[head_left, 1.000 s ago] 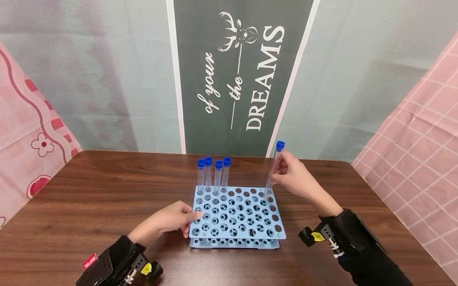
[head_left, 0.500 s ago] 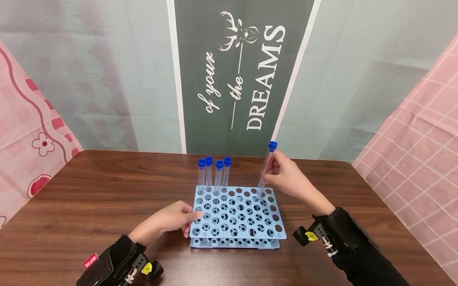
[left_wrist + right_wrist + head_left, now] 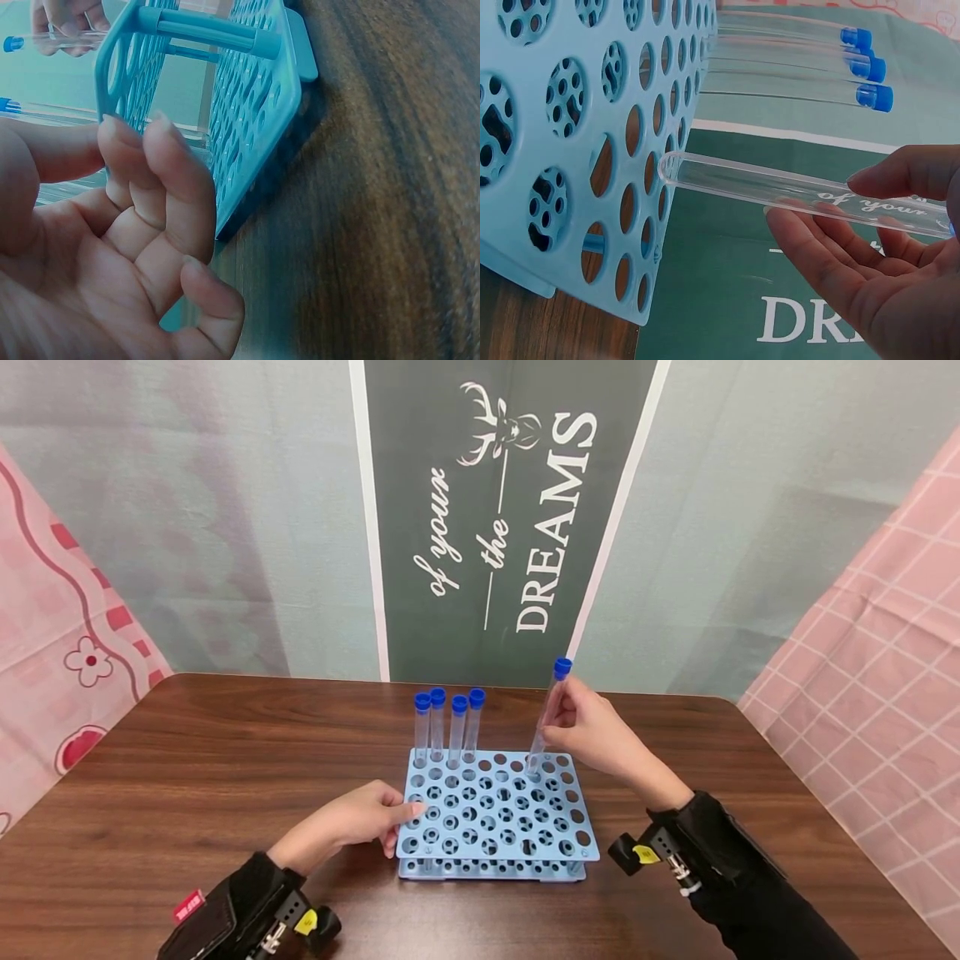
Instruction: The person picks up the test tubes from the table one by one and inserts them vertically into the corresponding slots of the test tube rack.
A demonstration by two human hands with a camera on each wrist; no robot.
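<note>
A light-blue test tube rack (image 3: 495,858) with rows of round holes stands on the table. My left hand (image 3: 360,818) grips its left edge, thumb on the top plate; in the left wrist view the bent fingers (image 3: 180,187) reach under that plate. My right hand (image 3: 600,731) pinches a clear, blue-capped test tube (image 3: 553,692) between thumb and fingers. The tube tilts, cap up and to the right, over the back right part of the rack. In the right wrist view its rounded bottom (image 3: 669,169) is right at the holes, overlapping the top plate.
Several blue-capped test tubes (image 3: 457,739) stand in holes at the rack's back left corner. Brown wood-grain table (image 3: 187,777) surrounds the rack. Behind the table hangs a grey-green printed cloth (image 3: 480,652), with pink cloths (image 3: 885,693) at both sides.
My right hand has moved left along the back of the rack, carrying the test tube with it. The left hand and the rack stay where they were.
</note>
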